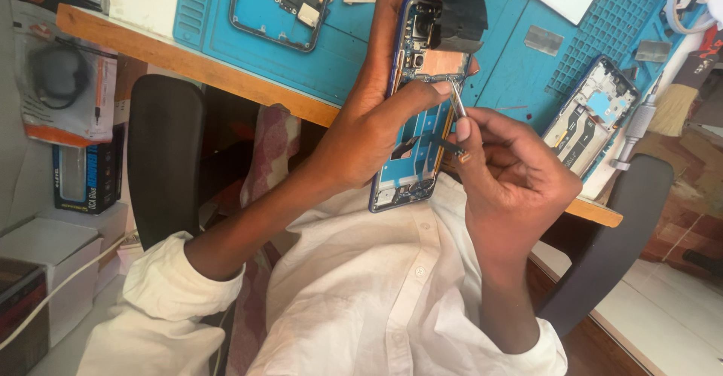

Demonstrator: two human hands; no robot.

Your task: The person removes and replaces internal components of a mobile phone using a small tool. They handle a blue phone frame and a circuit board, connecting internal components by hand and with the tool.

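An opened blue phone [416, 120], its back cover off and its boards showing, is gripped by my left hand [376, 112], thumb across the middle. A black flap [459, 10] hangs off its top end. My right hand [512, 172] pinches metal tweezers [457, 99] whose tips touch the phone's inside near the copper plate. A small flex cable [450, 148] sticks out below the tweezers.
A blue repair mat [354, 52] covers the wooden bench. A phone frame [282, 3] lies on it at the top, another opened phone [591, 116] at the right beside a brush [674, 105]. Black chair arms [162, 157] flank me; boxes [83, 180] stand left.
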